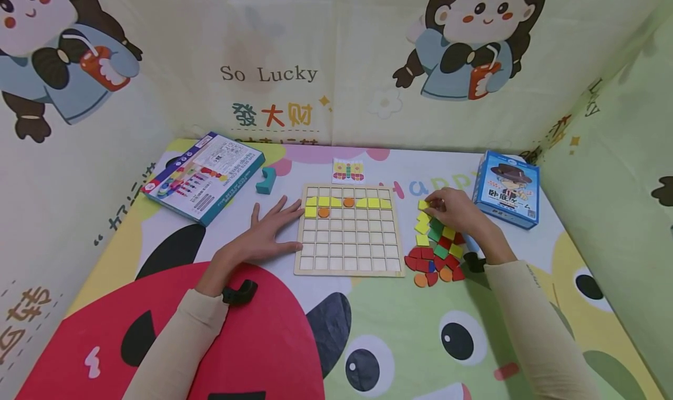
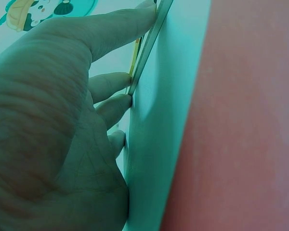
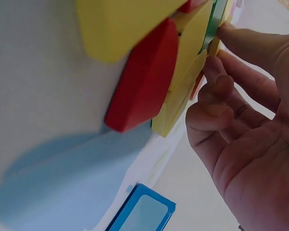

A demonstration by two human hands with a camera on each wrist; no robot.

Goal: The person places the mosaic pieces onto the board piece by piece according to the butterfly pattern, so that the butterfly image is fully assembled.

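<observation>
One board [image 1: 349,237], one card [image 1: 347,171], two boxes [image 1: 205,175] [image 1: 507,190]

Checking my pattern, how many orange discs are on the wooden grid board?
2: one orange disc in the top row, fourth from left; another in the second row, second from left.

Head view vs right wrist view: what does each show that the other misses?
Head only: the left hand, the wooden grid board, the butterfly pattern card, the teal block and the teal-sided box.

Right wrist only: the palm side of the right hand, and the thick edge of a red tile up close.

Both: the right hand at the pile, with yellow tiles, red ones, green tiles, and the blue box, cut off in the wrist view.
</observation>
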